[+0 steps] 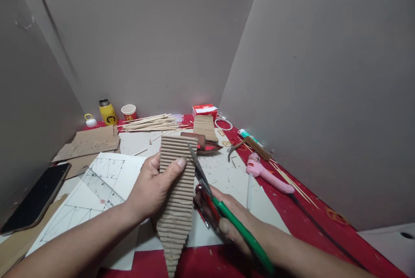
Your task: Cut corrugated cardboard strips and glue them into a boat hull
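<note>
In the middle of the head view, my left hand (152, 185) grips a tapered piece of corrugated cardboard (177, 209), thumb across its ridged face. The cardboard stands raised toward me, its narrow end pointing down. My right hand (240, 217) is closed around green-handled scissors (233, 217). Their blades point up and left, lying along the cardboard's right edge near its top; whether they touch it I cannot tell. A shiny red object (204, 206) shows by my right hand, partly hidden. Under my left forearm lie a paper with truss drawings (76, 200) and a clear ruler (100, 187).
At left are a phone (35, 198) and cardboard sheets (92, 142). Along the back stand a yellow bottle (107, 113), a paper cup (129, 113), wooden sticks (145, 123) and a red box (205, 110). A pink glue gun (269, 176) with a trailing cord lies right.
</note>
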`<action>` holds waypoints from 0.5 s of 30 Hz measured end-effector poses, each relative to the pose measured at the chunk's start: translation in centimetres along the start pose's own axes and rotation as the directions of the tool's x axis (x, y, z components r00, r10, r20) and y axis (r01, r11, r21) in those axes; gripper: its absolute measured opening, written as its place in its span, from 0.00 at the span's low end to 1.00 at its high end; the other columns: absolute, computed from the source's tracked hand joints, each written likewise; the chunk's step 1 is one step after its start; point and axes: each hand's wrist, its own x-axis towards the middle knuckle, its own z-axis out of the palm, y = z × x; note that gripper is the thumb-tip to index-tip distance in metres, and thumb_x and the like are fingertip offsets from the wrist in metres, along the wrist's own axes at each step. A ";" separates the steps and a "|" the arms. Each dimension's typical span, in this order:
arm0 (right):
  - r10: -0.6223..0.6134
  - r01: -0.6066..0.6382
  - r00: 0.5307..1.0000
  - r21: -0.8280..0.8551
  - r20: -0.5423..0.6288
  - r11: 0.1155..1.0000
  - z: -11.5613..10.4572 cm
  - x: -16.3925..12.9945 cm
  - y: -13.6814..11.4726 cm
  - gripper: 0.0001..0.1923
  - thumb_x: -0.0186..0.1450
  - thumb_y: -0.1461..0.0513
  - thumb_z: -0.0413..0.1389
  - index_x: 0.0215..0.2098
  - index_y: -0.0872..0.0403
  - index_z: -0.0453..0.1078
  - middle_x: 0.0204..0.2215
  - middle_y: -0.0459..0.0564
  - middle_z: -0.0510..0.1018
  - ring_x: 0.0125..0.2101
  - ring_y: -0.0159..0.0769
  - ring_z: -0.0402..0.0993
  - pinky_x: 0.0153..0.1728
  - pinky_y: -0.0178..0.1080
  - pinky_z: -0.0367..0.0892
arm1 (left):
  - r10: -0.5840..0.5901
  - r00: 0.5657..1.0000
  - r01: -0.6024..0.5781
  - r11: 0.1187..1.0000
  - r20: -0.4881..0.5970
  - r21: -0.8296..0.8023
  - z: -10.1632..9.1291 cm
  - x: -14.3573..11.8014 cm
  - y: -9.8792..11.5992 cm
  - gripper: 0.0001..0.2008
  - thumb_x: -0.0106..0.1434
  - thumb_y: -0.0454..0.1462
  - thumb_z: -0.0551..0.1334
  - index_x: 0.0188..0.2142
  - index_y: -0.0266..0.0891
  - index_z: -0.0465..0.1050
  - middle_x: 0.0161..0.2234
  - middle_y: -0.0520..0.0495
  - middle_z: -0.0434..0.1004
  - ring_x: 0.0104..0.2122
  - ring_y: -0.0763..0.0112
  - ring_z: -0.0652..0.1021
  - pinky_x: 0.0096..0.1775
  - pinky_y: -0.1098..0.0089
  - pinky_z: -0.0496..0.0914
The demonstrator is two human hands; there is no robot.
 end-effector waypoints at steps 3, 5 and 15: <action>-0.005 0.005 0.999 -0.010 0.038 1.000 0.0 0.0 -0.1 0.36 0.61 0.33 0.42 0.43 0.52 0.66 0.26 0.47 0.69 0.25 0.36 0.63 0.31 0.39 0.67 | -0.014 1.000 0.014 1.000 0.002 0.002 -0.2 0.1 0.1 0.11 0.59 0.44 0.68 0.36 0.39 0.76 0.35 0.49 0.82 0.30 0.72 0.79 0.34 0.73 0.74; 0.002 -0.002 0.999 0.001 0.049 1.000 0.0 0.0 -0.1 0.36 0.60 0.32 0.42 0.43 0.52 0.65 0.26 0.46 0.68 0.25 0.36 0.63 0.32 0.39 0.67 | -0.011 1.000 0.011 1.000 -0.003 -0.001 -0.2 0.2 0.3 0.11 0.59 0.44 0.68 0.36 0.39 0.75 0.34 0.49 0.81 0.29 0.72 0.78 0.33 0.73 0.74; 0.022 -0.034 0.997 0.166 0.072 0.986 0.7 -0.2 1.1 0.36 0.59 0.31 0.44 0.41 0.52 0.64 0.28 0.46 0.66 0.26 0.34 0.59 0.27 0.36 0.63 | 0.005 1.000 -0.004 0.999 0.013 -0.051 -0.2 0.2 0.5 0.10 0.61 0.43 0.66 0.34 0.40 0.70 0.24 0.55 0.76 0.20 0.76 0.76 0.28 0.74 0.75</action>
